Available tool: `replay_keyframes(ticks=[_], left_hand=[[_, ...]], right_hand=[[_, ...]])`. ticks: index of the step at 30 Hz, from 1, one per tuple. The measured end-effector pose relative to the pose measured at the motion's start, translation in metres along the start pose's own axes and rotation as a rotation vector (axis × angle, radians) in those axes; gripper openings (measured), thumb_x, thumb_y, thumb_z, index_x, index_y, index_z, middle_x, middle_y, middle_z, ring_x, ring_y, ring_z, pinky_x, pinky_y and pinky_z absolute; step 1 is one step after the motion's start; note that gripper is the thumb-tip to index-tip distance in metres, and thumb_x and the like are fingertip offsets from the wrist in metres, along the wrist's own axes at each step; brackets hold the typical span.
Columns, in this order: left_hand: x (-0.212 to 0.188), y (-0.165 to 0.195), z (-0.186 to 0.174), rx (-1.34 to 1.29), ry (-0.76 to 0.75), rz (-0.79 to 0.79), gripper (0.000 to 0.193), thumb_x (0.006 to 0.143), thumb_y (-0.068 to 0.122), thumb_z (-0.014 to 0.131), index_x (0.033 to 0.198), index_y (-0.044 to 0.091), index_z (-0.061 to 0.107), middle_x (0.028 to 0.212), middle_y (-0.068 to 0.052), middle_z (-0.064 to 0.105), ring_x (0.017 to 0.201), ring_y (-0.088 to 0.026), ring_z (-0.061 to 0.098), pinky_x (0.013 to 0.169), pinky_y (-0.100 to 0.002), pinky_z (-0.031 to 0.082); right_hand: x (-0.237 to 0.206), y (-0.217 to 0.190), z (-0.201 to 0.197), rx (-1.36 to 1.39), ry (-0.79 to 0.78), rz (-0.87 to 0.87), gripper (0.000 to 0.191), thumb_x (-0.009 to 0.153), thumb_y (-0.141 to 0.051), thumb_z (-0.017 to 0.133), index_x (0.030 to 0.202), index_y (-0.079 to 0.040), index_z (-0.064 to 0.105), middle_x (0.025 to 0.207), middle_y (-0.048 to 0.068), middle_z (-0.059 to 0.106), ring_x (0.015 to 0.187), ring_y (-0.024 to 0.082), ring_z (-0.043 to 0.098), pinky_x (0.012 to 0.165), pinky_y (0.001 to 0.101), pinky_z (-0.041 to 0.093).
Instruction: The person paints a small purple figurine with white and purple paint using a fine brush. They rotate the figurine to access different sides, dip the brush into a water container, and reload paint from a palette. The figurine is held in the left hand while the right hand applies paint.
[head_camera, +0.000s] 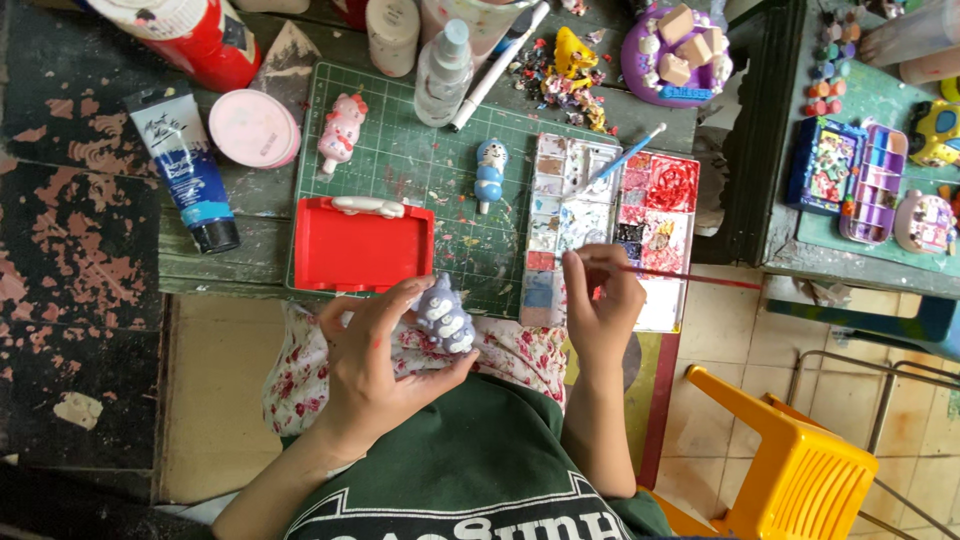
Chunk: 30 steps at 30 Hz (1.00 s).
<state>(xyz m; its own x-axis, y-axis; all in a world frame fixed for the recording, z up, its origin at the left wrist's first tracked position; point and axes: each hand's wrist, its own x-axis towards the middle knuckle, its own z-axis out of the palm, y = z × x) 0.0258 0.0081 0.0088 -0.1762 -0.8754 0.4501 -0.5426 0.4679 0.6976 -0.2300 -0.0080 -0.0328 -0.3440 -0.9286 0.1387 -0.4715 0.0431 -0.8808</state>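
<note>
My left hand (375, 345) cradles a small blue-grey and white painted figurine (443, 317) over my lap, above a floral cloth (300, 370). My right hand (603, 305) pinches a thin red-handled paintbrush (690, 274), its tip over the lower left wells of a white paint palette (610, 225) smeared with red, blue and white. A red tray (362, 249) lies on the green cutting mat (420, 170) just beyond my left hand.
On the mat stand a pink figurine (341, 130), a blue figurine (490, 172) and a spray bottle (443, 72). A blue paint tube (188, 165), a pink lid (252, 127) and a blue-handled brush (628, 156) lie nearby. A yellow plastic stool (790, 460) stands at right.
</note>
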Motion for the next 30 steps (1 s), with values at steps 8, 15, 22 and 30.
replay_keyframes(ticks=[8, 15, 22, 30], left_hand=[[0.001, -0.005, -0.001, -0.021, -0.018, 0.041, 0.091, 0.076, 0.031, 0.096, 0.143, 0.005, 0.041, 0.135, -0.008, 0.066, 0.114, -0.020, 0.068, 0.102, -0.042, 0.035], [-0.001, -0.009, -0.001, -0.027, -0.032, 0.032, 0.091, 0.076, 0.032, 0.095, 0.144, 0.006, 0.040, 0.140, -0.006, 0.063, 0.115, -0.019, 0.068, 0.104, -0.043, 0.034], [-0.002, -0.010, -0.002, -0.026, -0.038, 0.025, 0.092, 0.077, 0.033, 0.095, 0.145, 0.006, 0.039, 0.141, -0.006, 0.062, 0.116, -0.020, 0.068, 0.105, -0.044, 0.033], [-0.001, -0.012, -0.003, -0.024, -0.038, 0.030, 0.092, 0.078, 0.033, 0.095, 0.146, 0.006, 0.039, 0.141, -0.005, 0.062, 0.115, -0.019, 0.067, 0.105, -0.044, 0.033]], right_hand=[[-0.058, -0.032, 0.010, 0.552, -0.268, -0.139, 0.005, 0.107, -0.003, 0.055, 0.105, -0.002, 0.051, 0.083, 0.010, 0.068, 0.070, 0.016, 0.068, 0.062, 0.0272, 0.057], [-0.051, -0.046, 0.021, 0.328, -0.343, -0.303, 0.010, 0.099, 0.001, 0.064, 0.103, 0.001, 0.054, 0.082, 0.012, 0.069, 0.068, 0.017, 0.070, 0.064, 0.0276, 0.055], [-0.053, -0.049, 0.022, 0.244, -0.347, -0.245, 0.008, 0.097, 0.002, 0.067, 0.099, 0.002, 0.059, 0.084, 0.011, 0.070, 0.067, 0.015, 0.071, 0.061, 0.0258, 0.056], [-0.052, -0.049, 0.023, 0.145, -0.333, -0.271, 0.010, 0.095, 0.001, 0.069, 0.099, 0.002, 0.060, 0.084, 0.011, 0.070, 0.066, 0.015, 0.071, 0.061, 0.0262, 0.055]])
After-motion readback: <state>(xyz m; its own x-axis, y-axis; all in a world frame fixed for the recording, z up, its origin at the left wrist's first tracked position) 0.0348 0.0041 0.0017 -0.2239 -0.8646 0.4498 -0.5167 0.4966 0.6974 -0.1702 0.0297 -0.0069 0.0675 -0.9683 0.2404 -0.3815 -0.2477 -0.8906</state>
